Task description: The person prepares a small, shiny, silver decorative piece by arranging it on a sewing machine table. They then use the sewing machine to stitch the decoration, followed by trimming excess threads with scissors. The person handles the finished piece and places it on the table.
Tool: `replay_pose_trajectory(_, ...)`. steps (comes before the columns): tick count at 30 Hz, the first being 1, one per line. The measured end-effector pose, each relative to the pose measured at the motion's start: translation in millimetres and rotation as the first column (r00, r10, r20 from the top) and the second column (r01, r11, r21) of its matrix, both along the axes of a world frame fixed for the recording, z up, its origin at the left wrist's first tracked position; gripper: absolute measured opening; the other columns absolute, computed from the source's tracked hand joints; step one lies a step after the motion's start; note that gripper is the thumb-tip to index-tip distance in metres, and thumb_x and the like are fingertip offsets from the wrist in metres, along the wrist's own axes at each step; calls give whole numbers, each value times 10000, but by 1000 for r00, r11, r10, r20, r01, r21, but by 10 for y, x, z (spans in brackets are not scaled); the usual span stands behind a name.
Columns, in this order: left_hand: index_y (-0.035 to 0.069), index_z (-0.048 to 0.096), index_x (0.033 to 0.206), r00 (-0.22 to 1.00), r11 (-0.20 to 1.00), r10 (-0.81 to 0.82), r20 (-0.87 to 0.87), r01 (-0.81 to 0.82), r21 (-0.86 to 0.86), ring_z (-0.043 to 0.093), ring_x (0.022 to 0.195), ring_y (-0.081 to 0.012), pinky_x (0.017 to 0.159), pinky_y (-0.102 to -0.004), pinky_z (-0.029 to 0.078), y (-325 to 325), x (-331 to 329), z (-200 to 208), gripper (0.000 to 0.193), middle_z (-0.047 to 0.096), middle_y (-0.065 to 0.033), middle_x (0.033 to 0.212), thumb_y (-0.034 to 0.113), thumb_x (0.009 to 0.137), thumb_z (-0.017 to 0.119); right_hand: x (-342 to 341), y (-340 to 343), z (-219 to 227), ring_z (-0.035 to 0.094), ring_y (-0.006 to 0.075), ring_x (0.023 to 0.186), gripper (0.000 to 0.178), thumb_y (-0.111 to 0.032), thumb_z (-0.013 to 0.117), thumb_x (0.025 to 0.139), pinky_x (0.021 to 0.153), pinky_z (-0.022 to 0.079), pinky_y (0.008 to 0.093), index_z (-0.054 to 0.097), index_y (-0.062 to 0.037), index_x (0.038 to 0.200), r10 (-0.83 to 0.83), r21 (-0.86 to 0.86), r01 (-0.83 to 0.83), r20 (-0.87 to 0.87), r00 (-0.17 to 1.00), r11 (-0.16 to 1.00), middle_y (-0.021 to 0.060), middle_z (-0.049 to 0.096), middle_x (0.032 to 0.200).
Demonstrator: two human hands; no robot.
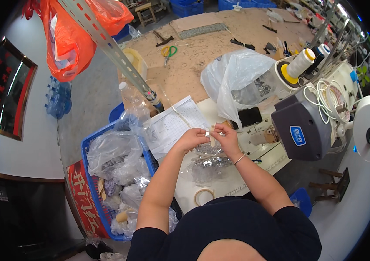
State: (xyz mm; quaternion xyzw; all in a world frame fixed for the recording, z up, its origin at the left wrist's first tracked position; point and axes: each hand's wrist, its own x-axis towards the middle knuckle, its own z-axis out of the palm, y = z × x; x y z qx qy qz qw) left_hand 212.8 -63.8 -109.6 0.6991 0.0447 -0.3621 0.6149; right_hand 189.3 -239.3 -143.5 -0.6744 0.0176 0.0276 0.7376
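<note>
Fingertips of the left hand (192,139) and the right hand (227,140) meet in a nearly closed pinch, with a small pale strip (212,140) between them. It lies to the right of the left hand and to the left of the right hand, about equally near to both. Its long axis seems to point toward the table's near edge; the fingers cover too much to tell which hand bears more of it. Neither grip stands visibly open. The strip is above the middle of the white table (187,191), with a shiny clear-plastic packet (210,167) just on the near side of it, toward the person. Nearer still to the table's near edge is a tape roll (195,198). A gridded paper sheet (178,119) lies beyond the left hand, by the table's left edge, while a black phone (250,117) rests beyond the right hand, toward the table's far right part.
</note>
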Motion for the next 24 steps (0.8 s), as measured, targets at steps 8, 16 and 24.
replay_pose_trajectory(8, 14, 641, 799, 980, 992, 112, 167, -121, 40, 582, 646, -99, 596, -225, 467, -183, -117, -219, 218, 642, -47, 703, 110, 658, 778, 0, 2, -142, 577, 190, 934, 330, -77, 719, 723, 862, 443, 313, 609, 20, 1019, -43, -207, 96, 247, 968, 974, 85, 628, 963)
replay_pose_trajectory(16, 9, 649, 863, 970, 986, 162, 181, -164, 0, 531, 626, -64, 570, -205, 417, -208, -207, -193, 173, 623, -4, 716, 140, 762, 701, -53, -3, 378, 467, 312, 1054, 286, -97, 734, 693, 895, 407, 380, 657, -48, 964, -143, -376, 444, 611, 778, 813, 73, 546, 1063)
replay_pose_trajectory(24, 11, 656, 889, 940, 989, 147, 308, -150, -12, 540, 692, -67, 642, -218, 428, -203, -244, -304, 184, 629, -4, 761, 161, 784, 680, 82, -103, 198, 544, 272, 905, 150, -171, 681, 730, 778, 424, 346, 672, -58, 828, 275, -587, 165, 585, 763, 793, 79, 633, 905)
